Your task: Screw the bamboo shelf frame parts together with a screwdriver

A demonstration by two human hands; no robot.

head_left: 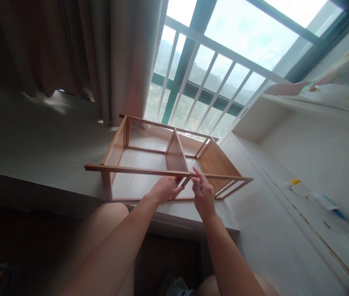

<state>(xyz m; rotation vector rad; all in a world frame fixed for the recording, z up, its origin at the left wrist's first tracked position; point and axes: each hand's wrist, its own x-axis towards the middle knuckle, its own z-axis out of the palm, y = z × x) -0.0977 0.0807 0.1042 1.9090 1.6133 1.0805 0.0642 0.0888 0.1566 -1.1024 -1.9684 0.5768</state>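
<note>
Lying on the tabletop [54,139], the wooden shelf frame [176,158] has its front rail [131,169] at your hands. Your left grip [165,189] curls just beneath it, hold unclear. Your right grip [203,196] pinches a small thin object [200,186].

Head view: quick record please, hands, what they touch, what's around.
left hand: at the front rail of the wooden shelf frame, by the middle divider; grip unclear
right hand: beside the left, forefinger on the same rail; may pinch something thin, too small to tell
frame position: lying on a pale ledge
behind: curtain, window bars
</note>
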